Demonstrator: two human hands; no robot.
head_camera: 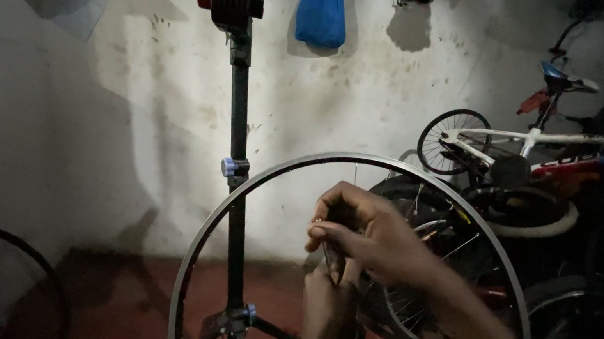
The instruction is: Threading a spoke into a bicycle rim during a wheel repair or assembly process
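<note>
Bare silver wheel rim (234,207) stands upright in front of the person, by the black repair stand (237,153). Right hand (364,233) pinches a thin spoke w/ fingers narrow; left hand (326,307) grips lower near the hub. Best keep the pinch steady & the rim from swinging, light's poor

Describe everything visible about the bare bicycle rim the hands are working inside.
The rim is a thin, silvery metal hoop with no tyre, standing upright and facing the camera; its lower part runs out of frame. A few thin spokes cross it on the right. The right hand and left hand meet near its centre, pinching something small and dark. A black repair stand rises behind its left side.
</note>
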